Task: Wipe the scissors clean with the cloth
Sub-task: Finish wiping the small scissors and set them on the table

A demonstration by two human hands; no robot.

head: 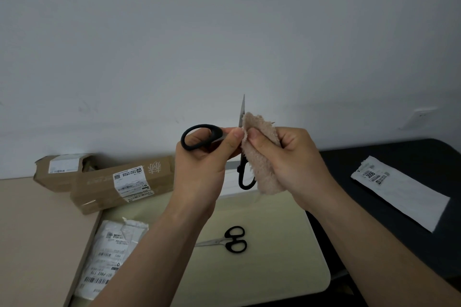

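I hold a pair of black-handled scissors (200, 136) spread wide open in the air in front of the wall. My left hand (204, 159) pinches it near the pivot, with one handle loop sticking out to the left. One blade points straight up and the second loop hangs down below. My right hand (287, 157) grips a beige fluffy cloth (262, 157) and pinches it round the upright blade just above the pivot. Only the blade's tip shows above the cloth.
A second, smaller pair of black-handled scissors (228, 240) lies shut on the pale mat (287, 257) below my hands. Two cardboard parcels (119, 182) lie at the back left. A white mailer bag (109, 257) is at the lower left, and a white labelled bag (404, 194) on the black surface at right.
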